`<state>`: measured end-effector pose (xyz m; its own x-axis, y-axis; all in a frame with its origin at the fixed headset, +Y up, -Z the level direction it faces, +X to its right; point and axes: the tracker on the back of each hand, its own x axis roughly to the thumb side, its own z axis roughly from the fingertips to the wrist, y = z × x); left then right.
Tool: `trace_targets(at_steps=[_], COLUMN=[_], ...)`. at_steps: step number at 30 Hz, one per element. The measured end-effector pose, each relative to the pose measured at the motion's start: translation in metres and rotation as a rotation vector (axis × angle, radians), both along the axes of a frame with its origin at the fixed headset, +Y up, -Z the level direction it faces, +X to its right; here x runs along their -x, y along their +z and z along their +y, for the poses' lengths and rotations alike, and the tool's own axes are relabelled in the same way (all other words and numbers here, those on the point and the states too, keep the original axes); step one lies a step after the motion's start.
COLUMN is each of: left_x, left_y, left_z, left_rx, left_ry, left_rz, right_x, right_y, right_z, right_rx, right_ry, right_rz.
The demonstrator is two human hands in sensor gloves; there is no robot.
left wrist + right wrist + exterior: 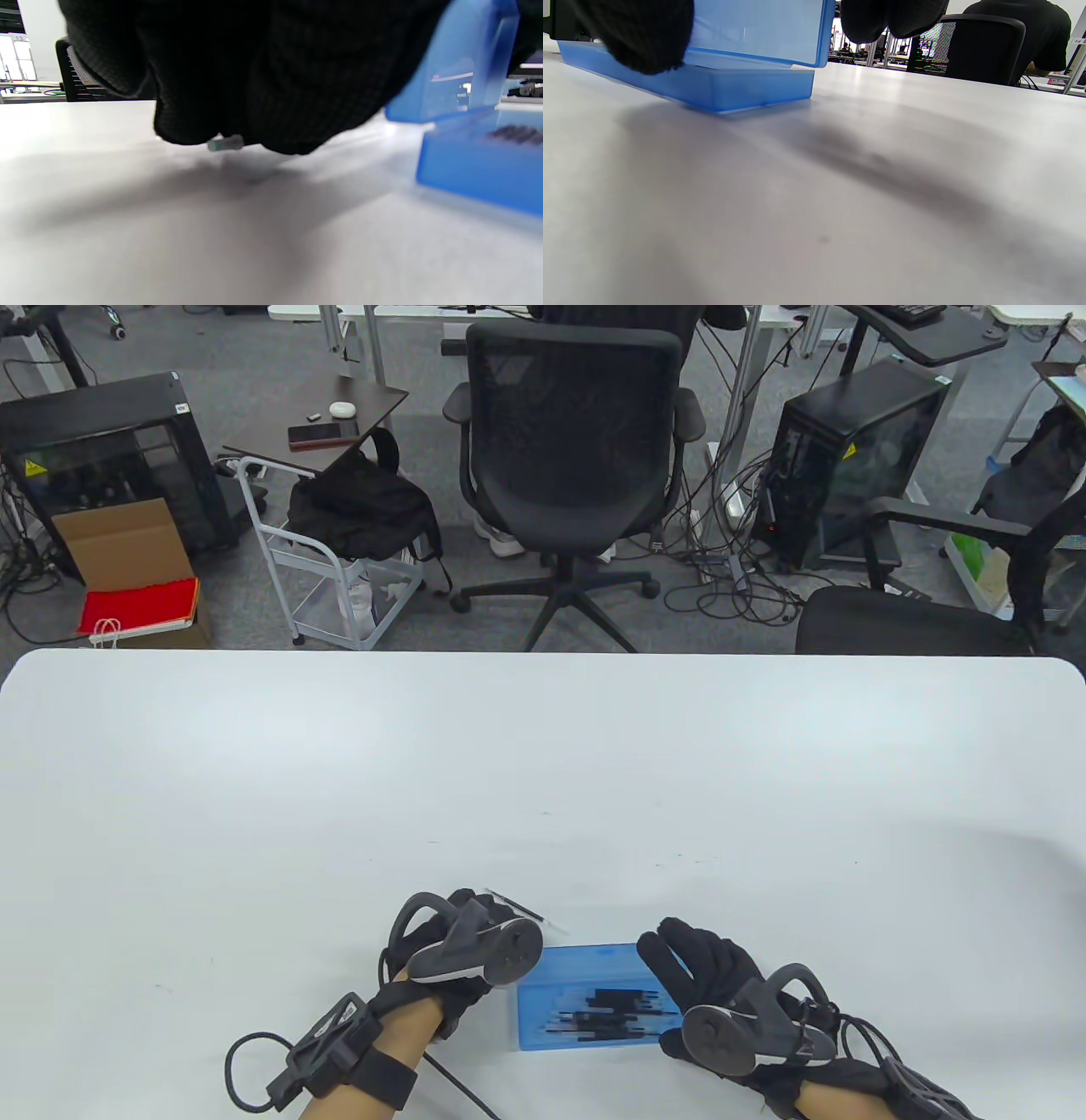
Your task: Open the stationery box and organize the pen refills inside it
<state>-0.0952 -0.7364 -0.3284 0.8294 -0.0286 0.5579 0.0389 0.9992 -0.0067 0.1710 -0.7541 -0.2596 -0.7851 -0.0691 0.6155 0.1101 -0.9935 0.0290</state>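
Near the tabletop's (pixel 254 780) front edge, the open stationery box (pixel 585 984) lay between left hand (pixel 462 950), pinching a pen refill (pixel 526 909), and right hand (pixel 721 993), fingers relaxed against it.

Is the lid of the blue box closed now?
No, in the right wrist view the lid stands raised above the blue box, with a gap between them.

The far and middle stretches of the white table (pixel 543 763) are left bare, so passage there is unobstructed. Near the front edge, the way is blocked by the open blue stationery box (pixel 594 1001), whose raised lid is flanked by 2 hands: the left hand (pixel 462 950) and the right hand (pixel 721 993). A loose pen refill (pixel 526 909) lies just behind the left hand.
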Motion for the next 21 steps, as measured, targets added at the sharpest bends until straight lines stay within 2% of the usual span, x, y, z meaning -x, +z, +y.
trace_targets(at_steps=[6, 14, 18, 21], left_x=[0.008, 0.003, -0.009, -0.022], left_y=[0.009, 0.041, 0.061, 0.077], left_z=[0.030, 0.066, 0.071, 0.067], left_rx=[-0.068, -0.156, -0.168, -0.184], left_ry=[0.099, 0.174, 0.178, 0.169], left_rz=[0.046, 0.005, -0.042, -0.086], right_x=[0.000, 0.000, 0.000, 0.000], right_y=[0.000, 0.000, 0.000, 0.000], right_z=[0.000, 0.000, 0.000, 0.000], right_rx=[0.000, -0.002, -0.002, -0.003], right_ry=[0.000, 0.002, 0.003, 0.005], right_rz=[0.000, -0.002, -0.003, -0.004])
